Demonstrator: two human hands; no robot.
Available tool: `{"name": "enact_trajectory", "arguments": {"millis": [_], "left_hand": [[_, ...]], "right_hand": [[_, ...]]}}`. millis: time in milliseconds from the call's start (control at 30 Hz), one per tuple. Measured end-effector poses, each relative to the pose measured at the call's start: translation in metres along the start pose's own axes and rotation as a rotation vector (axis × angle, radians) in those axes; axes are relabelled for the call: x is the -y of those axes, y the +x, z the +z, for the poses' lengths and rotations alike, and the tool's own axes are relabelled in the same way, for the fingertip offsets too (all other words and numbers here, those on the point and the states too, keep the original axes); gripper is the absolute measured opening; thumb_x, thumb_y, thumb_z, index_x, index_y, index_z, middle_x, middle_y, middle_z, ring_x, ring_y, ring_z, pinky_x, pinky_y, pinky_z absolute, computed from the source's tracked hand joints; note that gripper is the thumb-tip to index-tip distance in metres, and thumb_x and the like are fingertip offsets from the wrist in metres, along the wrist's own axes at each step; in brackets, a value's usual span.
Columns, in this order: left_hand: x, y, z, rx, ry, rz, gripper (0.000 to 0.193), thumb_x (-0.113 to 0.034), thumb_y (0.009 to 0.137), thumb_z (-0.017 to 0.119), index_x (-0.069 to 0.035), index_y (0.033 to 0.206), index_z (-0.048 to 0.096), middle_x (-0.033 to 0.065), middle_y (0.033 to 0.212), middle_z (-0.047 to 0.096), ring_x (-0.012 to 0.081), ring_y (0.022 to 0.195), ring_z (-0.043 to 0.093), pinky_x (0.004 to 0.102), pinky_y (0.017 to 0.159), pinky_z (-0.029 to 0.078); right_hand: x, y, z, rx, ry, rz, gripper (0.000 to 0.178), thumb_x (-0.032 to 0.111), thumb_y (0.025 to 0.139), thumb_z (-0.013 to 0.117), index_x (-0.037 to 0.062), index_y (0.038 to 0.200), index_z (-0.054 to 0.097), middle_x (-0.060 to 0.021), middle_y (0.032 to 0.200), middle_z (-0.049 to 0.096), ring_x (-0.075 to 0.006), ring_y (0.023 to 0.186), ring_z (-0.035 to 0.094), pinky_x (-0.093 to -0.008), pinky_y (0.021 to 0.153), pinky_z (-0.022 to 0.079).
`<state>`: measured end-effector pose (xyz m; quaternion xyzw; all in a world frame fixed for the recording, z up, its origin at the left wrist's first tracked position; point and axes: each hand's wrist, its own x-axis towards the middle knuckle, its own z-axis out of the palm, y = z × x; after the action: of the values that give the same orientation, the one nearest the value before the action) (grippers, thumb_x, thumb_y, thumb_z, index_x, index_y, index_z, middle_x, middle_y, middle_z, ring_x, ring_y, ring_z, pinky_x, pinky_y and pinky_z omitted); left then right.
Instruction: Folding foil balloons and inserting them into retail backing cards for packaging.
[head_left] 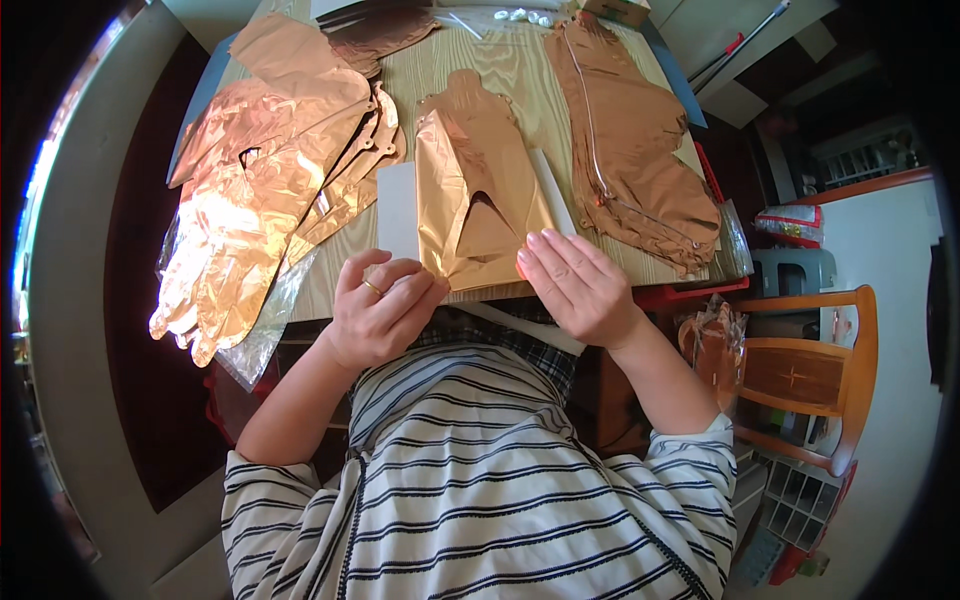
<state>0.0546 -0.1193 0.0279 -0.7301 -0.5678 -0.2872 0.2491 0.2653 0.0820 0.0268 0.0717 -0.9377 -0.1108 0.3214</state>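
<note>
Folded, flat copper-gold foil (480, 165) | left hand (382, 308): pinching near-left corner | right hand (582, 292): at near-right corner, thumb hidden, grip unclear

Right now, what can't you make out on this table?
In the head view:
Middle of the white card: hidden under the folded copper foil.
Grip of the left hand: the hand itself covers it.
Red spot by the right hand: too small, partly behind it.
White lumps, top edge: too small to identify.

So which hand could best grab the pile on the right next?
Probably the right hand: it's nearer the right pile. The left hand is farther off, by the left corner of the middle foil.
</note>
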Motion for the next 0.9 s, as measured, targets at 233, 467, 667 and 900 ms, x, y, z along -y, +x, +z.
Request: {"name": "enact_trajectory", "arguments": {"millis": [233,467,667,900], "left_hand": [[0.000,-0.010,0.002,0.146,-0.070,0.003,0.024,-0.012,0.076,0.071,-0.005,0.098,0.073,0.0033,0.100,0.064,0.0228,0.102,0.065,0.0493,0.099,0.046],[-0.006,-0.017,0.002,0.244,-0.164,-0.078,0.029,-0.008,0.076,0.069,-0.002,0.104,0.072,0.0080,0.108,0.065,0.0266,0.111,0.066,0.0518,0.105,0.046],[-0.010,-0.027,0.001,0.248,-0.235,-0.139,0.037,-0.001,0.074,0.067,0.000,0.111,0.072,0.0115,0.113,0.065,0.0299,0.114,0.065,0.0500,0.107,0.048],[-0.015,-0.035,0.001,0.191,-0.311,-0.204,0.037,0.001,0.070,0.066,0.000,0.106,0.073,0.0124,0.111,0.066,0.0311,0.110,0.066,0.0498,0.104,0.051]], "right_hand": [[0.000,-0.017,0.005,0.072,0.051,0.012,0.027,0.012,0.091,0.064,0.0000,0.114,0.071,-0.0166,0.118,0.071,-0.0299,0.110,0.069,-0.0407,0.097,0.055],[0.004,-0.020,0.010,0.121,0.098,0.046,0.027,0.014,0.091,0.064,-0.0007,0.112,0.071,-0.0169,0.118,0.071,-0.0305,0.112,0.068,-0.0414,0.099,0.054],[0.010,-0.018,0.002,0.293,0.126,0.082,0.038,0.015,0.094,0.057,0.0003,0.128,0.064,-0.0205,0.133,0.063,-0.0357,0.124,0.060,-0.0478,0.110,0.045],[0.081,0.010,0.004,0.322,0.249,0.292,0.055,0.018,0.094,0.053,0.0122,0.148,0.048,-0.0216,0.152,0.043,-0.0442,0.141,0.040,-0.0644,0.116,0.028]]}}
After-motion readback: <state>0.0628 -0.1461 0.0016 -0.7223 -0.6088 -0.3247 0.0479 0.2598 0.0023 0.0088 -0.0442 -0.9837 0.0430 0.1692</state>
